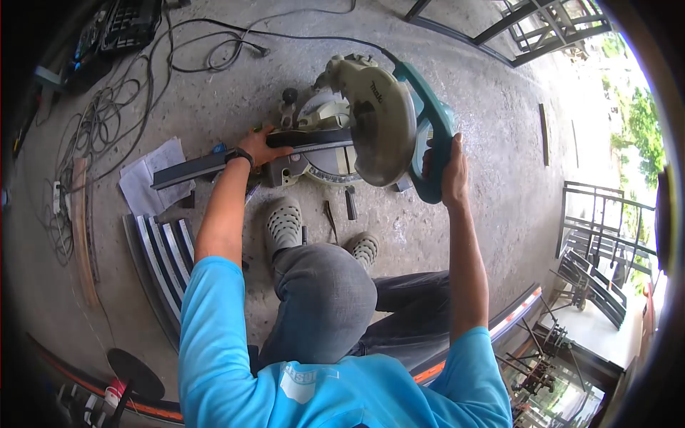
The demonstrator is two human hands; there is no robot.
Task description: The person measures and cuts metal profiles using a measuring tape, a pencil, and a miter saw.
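A miter saw [385, 121] with a teal handle [435, 121] stands on the concrete floor in front of me. My right hand [455, 171] is wrapped round the lower part of that handle. Across the saw's base lies a long dark metal profile [193, 170], its left end sticking out past the base. My left hand [265, 147] grips the profile by the fence, thumb and fingers on either side of it. The round blade guard [385, 135] covers the profile's right end and hides the blade.
Paper sheets [153, 171] and several cut metal strips [160, 250] lie on the left. Tangled cables [107, 121] spread at the upper left, with an open tool case [132, 25] behind. Metal frames [514, 36] stand at the upper right. My shoes [284, 222] are close before the saw.
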